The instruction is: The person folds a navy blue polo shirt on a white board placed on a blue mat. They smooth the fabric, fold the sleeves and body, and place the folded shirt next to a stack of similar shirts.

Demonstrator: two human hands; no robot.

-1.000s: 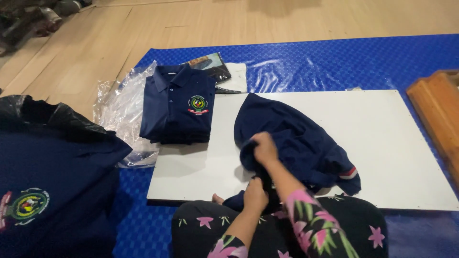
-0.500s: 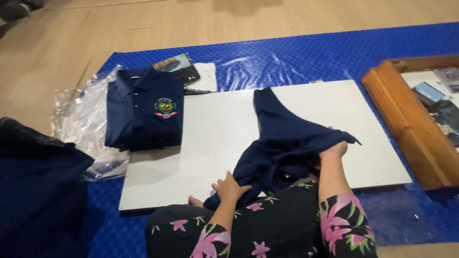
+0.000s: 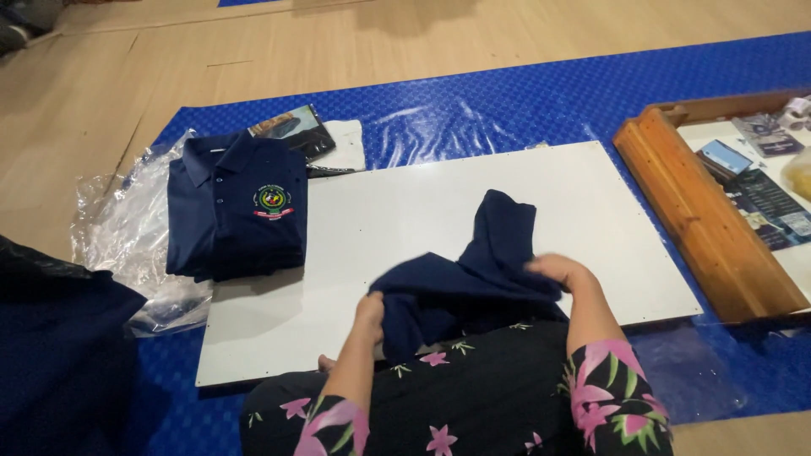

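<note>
Both hands gripping the loose navy shirt at the near edge of the white board.
I see left hand point(image 3: 369, 308) and right hand point(image 3: 557, 272) each closed on the bunched navy shirt point(image 3: 473, 283); risk: uneven pull could twist it, or drag it toward the folded stack point(image 3: 235, 207).

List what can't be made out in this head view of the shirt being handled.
- Dark shirt: bunched, its front hidden in its own folds.
- Right hand: motion-blurred, grip unclear.
- Left hand: fingers buried in cloth.
- Wooden tray: cut by the right edge.
- Dark pile: cut by the left edge.
</note>
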